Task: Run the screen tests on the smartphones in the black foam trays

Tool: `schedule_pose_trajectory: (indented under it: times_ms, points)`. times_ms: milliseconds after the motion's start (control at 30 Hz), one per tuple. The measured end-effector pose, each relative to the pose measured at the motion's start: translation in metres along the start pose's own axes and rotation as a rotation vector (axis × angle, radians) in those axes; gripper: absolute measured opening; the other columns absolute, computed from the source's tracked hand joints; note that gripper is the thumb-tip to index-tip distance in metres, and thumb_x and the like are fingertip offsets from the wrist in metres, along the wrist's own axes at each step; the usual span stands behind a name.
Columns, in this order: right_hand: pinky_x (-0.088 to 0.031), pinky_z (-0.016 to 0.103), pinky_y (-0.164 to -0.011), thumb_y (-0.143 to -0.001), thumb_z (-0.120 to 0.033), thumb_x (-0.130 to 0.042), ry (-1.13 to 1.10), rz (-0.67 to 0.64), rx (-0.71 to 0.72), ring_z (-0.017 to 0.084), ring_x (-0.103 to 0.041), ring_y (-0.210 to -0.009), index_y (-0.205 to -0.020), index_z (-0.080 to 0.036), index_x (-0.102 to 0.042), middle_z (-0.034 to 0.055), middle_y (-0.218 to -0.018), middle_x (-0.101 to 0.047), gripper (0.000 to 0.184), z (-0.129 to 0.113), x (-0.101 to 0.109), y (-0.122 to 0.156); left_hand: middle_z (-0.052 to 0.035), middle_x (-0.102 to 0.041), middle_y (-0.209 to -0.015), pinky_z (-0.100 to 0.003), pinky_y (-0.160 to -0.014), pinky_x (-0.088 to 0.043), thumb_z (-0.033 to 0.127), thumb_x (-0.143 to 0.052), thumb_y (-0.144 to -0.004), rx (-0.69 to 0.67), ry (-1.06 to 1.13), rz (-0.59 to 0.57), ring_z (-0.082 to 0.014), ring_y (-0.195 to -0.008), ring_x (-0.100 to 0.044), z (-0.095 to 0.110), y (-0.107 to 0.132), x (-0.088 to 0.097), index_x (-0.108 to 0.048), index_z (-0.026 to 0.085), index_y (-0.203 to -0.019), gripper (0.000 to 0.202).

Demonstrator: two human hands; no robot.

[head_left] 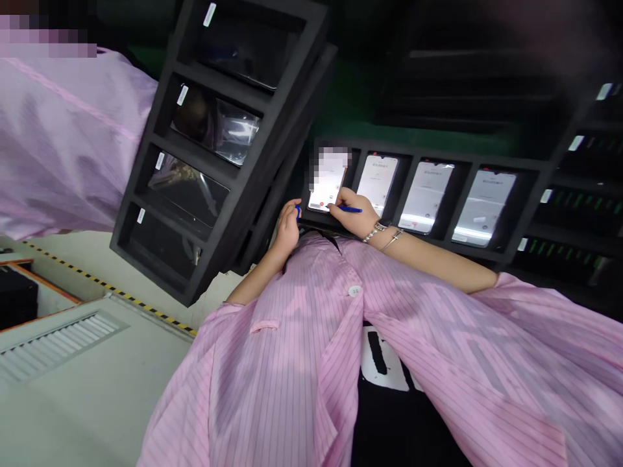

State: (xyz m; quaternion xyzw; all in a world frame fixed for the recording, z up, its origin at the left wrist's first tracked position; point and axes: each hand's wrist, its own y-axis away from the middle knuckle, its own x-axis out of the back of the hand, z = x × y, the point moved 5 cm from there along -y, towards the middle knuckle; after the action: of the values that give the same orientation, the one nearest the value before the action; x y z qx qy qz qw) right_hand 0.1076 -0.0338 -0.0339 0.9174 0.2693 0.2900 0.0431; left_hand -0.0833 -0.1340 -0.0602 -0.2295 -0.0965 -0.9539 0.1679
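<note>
My right hand point(353, 214), with a metal bracelet point(374, 231) at the wrist, grips a blue stylus point(351, 209) and rests its fingers at the lower edge of a lit smartphone point(324, 194). That phone stands in the end slot of a black foam rack point(431, 152). My left hand point(288, 228) is at the phone's left side, fingers curled round a small blue item point(298, 211). Several more lit phones stand beside it, the nearest being point(377, 181). A blurred patch hides the top of the first phone.
A second black foam rack point(195, 149) with dark phones stands tilted to the left. A pink striped sleeve point(63, 143) fills the upper left. A third rack point(569, 207) lies at right. Yellow-black tape point(111, 285) and a vented grey panel point(53, 344) lie lower left.
</note>
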Motion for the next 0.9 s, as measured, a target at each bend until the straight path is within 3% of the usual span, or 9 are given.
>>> schedule_pose_trajectory:
  times_ms: [100,167,267,333,433,600,700,900]
  points:
    - [-0.037,0.034,-0.063,-0.084,-0.037,-0.063,0.080,-0.032,0.030,0.021,-0.053,-0.067,-0.075,-0.026,-0.045,0.0017,-0.068,-0.058,0.022,0.003,0.000,-0.001,-0.0105,-0.071,-0.128,-0.041,-0.109,-0.054,0.046,-0.027,-0.109,-0.052,-0.058,-0.013,-0.0210,-0.124,-0.066,0.004,0.009,0.003,-0.063,0.024,-0.084,0.049]
    - [-0.037,0.034,-0.063,-0.082,-0.034,-0.064,0.104,-0.046,0.032,0.021,-0.053,-0.066,-0.074,-0.026,-0.046,0.0014,-0.067,-0.057,0.021,0.004,0.003,-0.002,-0.0104,-0.072,-0.127,-0.041,-0.109,-0.055,0.048,-0.028,-0.109,-0.082,-0.069,-0.013,-0.0207,-0.122,-0.067,0.009,0.012,0.004,-0.062,0.024,-0.083,0.049]
    - [-0.042,0.034,-0.064,-0.082,-0.034,-0.065,0.033,0.041,-0.007,0.021,-0.057,-0.069,-0.074,-0.026,-0.046,0.0013,-0.068,-0.059,0.022,0.003,0.019,0.000,-0.0114,-0.073,-0.125,-0.040,-0.107,-0.056,0.051,-0.035,-0.109,-0.126,-0.053,-0.013,-0.0212,-0.119,-0.069,0.024,0.015,0.006,-0.067,0.023,-0.097,0.044]
    - [-0.046,0.035,-0.064,-0.085,-0.037,-0.066,-0.107,0.129,-0.041,0.022,-0.061,-0.070,-0.074,-0.026,-0.045,0.0009,-0.068,-0.060,0.026,-0.004,0.039,0.008,-0.0102,-0.075,-0.117,-0.038,-0.098,-0.059,0.052,-0.040,-0.109,-0.124,-0.024,-0.061,-0.0206,-0.109,-0.073,0.037,0.017,0.008,-0.068,0.022,-0.110,0.041]
    - [-0.052,0.038,-0.064,-0.085,-0.045,-0.073,-0.362,0.113,-0.013,0.022,-0.066,-0.069,-0.075,-0.027,-0.046,0.0004,-0.067,-0.061,0.035,-0.031,0.068,0.028,-0.0068,-0.077,-0.106,-0.033,-0.087,-0.061,0.053,-0.049,-0.107,-0.154,-0.010,-0.172,-0.0186,-0.093,-0.075,0.071,0.021,0.011,-0.068,0.022,-0.120,0.038]
    - [-0.055,0.041,-0.063,-0.081,-0.060,-0.081,-0.524,-0.034,0.076,0.022,-0.066,-0.065,-0.071,-0.027,-0.048,-0.0002,-0.065,-0.062,0.048,-0.077,0.103,0.066,-0.0079,-0.078,-0.113,-0.036,-0.098,-0.059,0.046,-0.056,-0.106,-0.438,-0.090,-0.254,-0.0214,-0.107,-0.074,0.147,0.025,0.014,-0.072,0.021,-0.117,0.032]
    - [-0.055,0.040,-0.062,-0.080,-0.062,-0.082,-0.546,-0.004,0.090,0.021,-0.065,-0.064,-0.071,-0.027,-0.049,-0.0001,-0.066,-0.063,0.048,-0.080,0.119,0.077,-0.0066,-0.079,-0.110,-0.036,-0.094,-0.060,0.044,-0.055,-0.106,-0.518,-0.114,-0.308,-0.0212,-0.103,-0.075,0.173,0.024,0.007,-0.072,0.023,-0.117,0.029]
    - [-0.052,0.036,-0.061,-0.083,-0.053,-0.081,-0.558,0.044,0.106,0.020,-0.064,-0.064,-0.072,-0.026,-0.051,0.0006,-0.068,-0.066,0.042,-0.065,0.142,0.087,-0.0066,-0.079,-0.106,-0.034,-0.087,-0.060,0.042,-0.054,-0.107,-0.642,-0.137,-0.398,-0.0200,-0.096,-0.075,0.205,0.018,-0.016,-0.072,0.023,-0.114,0.027]
